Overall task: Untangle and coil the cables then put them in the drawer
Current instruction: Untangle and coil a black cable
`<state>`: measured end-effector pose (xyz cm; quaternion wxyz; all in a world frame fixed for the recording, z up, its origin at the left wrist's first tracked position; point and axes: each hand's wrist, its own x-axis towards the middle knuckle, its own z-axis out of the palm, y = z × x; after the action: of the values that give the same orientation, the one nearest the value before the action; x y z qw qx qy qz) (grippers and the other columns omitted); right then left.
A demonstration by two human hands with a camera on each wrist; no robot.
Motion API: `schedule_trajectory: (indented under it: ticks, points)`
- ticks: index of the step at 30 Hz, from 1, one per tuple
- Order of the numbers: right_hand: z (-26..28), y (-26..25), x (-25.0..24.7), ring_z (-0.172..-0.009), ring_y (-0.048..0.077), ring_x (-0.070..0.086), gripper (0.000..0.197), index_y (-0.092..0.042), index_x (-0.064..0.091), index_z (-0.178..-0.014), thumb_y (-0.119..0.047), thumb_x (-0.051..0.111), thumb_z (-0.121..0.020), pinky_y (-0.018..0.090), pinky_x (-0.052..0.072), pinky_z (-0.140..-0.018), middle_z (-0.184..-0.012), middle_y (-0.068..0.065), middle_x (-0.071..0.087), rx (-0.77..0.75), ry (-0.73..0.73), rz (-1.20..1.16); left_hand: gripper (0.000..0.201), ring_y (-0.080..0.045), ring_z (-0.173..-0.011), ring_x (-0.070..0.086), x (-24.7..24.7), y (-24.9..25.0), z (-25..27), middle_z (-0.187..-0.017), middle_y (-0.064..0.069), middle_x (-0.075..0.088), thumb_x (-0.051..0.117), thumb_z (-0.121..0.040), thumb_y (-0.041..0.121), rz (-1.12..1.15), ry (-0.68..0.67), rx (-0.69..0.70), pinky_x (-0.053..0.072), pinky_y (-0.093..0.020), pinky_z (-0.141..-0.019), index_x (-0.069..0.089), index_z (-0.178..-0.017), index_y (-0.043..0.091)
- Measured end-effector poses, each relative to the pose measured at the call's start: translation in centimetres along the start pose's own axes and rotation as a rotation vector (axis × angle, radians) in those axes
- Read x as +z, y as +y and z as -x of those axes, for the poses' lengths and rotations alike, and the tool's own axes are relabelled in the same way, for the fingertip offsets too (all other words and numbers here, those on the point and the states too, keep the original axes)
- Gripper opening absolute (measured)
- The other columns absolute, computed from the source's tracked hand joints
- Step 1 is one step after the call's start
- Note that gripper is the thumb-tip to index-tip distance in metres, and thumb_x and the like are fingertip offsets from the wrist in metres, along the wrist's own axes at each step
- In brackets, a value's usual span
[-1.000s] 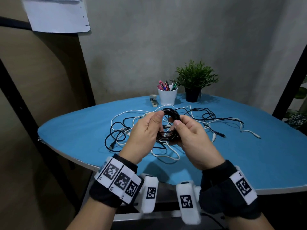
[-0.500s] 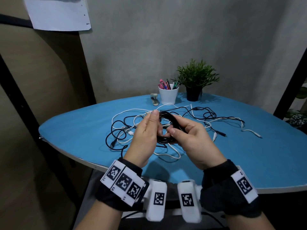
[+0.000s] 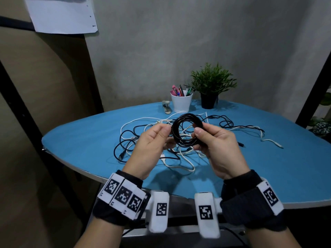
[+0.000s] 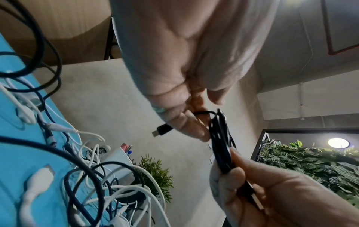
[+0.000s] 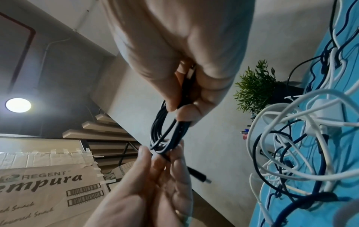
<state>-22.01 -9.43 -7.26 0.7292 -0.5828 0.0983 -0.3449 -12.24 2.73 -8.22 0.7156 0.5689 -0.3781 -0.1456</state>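
Note:
A black cable wound into a small coil point(image 3: 186, 116) hangs above the blue table point(image 3: 80, 140), its ring facing me. My left hand point(image 3: 168, 135) pinches the coil's left side. In the left wrist view this hand point(image 4: 202, 113) pinches the cable's loose end, and the plug point(image 4: 162, 130) sticks out below the fingers. My right hand point(image 3: 197, 138) grips the right side of the coil, thumb in front. In the right wrist view it point(image 5: 178, 110) pinches the bundled loops point(image 5: 167, 132). A tangle of white and black cables point(image 3: 136, 136) lies on the table under my hands. No drawer is in view.
At the back of the table stand a white cup of pens point(image 3: 181, 102), a potted plant point(image 3: 212, 86) and a stapler point(image 3: 166, 107). A black frame post point(image 3: 313, 90) rises at the right. The table's near edge is just in front of my wrists.
The coil has turned from edge-on to face me and sits a little higher. My left hand has shifted from wrapping over it to pinching its left side.

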Motion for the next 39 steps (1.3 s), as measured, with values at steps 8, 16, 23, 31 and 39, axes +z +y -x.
schedule_trajectory:
  ticks: [8,16,23,31,39]
  points:
    - [0.1,-0.5,0.2,-0.058,0.011,0.056,0.019,-0.010,0.069,-0.089,0.003,0.055,-0.088,0.015,0.047,-0.048,-0.068,0.004,0.063,-0.009,-0.025,-0.057,0.013,-0.002,-0.063,0.058,-1.2,0.4,-0.6,-0.071,0.013,0.062,0.062,-0.086,0.009,-0.693,0.174,0.267,0.051,-0.021,-0.068,0.074,-0.092,0.013]
    - [0.8,-0.1,0.6,-0.060,0.008,0.058,0.024,-0.014,0.070,-0.090,0.005,0.055,-0.088,0.016,0.046,-0.049,-0.067,-0.002,0.067,0.006,-0.170,0.019,0.011,-0.009,-0.053,0.060,-0.6,2.4,-1.1,-0.059,0.003,0.066,0.060,-0.089,0.007,-0.036,0.318,-0.038,0.052,-0.021,-0.053,0.065,-0.080,0.010]
    - [0.2,0.0,0.8,-0.064,0.012,0.058,0.023,-0.012,0.070,-0.092,0.004,0.054,-0.089,0.016,0.048,-0.050,-0.074,-0.001,0.070,-0.021,-0.125,0.067,0.008,-0.010,-0.056,0.063,0.8,2.1,-0.4,-0.068,-0.004,0.069,0.054,-0.092,0.008,0.205,0.171,-0.192,0.051,-0.019,-0.056,0.060,-0.088,0.006]
    - [0.2,0.4,0.9,-0.066,0.007,0.063,0.025,-0.018,0.071,-0.088,0.002,0.056,-0.089,0.017,0.048,-0.051,-0.076,-0.004,0.072,-0.066,-0.086,0.147,0.016,-0.014,-0.081,0.065,1.2,1.8,0.0,-0.086,-0.006,0.071,0.067,-0.080,0.014,0.094,0.053,-0.165,0.051,-0.028,-0.083,0.064,-0.093,0.006]
    - [0.1,0.6,0.5,-0.065,0.016,0.062,0.022,-0.006,0.068,-0.103,0.004,0.055,-0.089,0.020,0.051,-0.056,-0.080,0.004,0.070,-0.007,-0.113,0.068,0.014,-0.022,-0.088,0.061,0.8,1.8,0.6,-0.084,-0.012,0.061,0.059,-0.083,-0.004,0.112,-0.161,-0.374,0.051,-0.028,-0.072,0.057,-0.087,0.009]
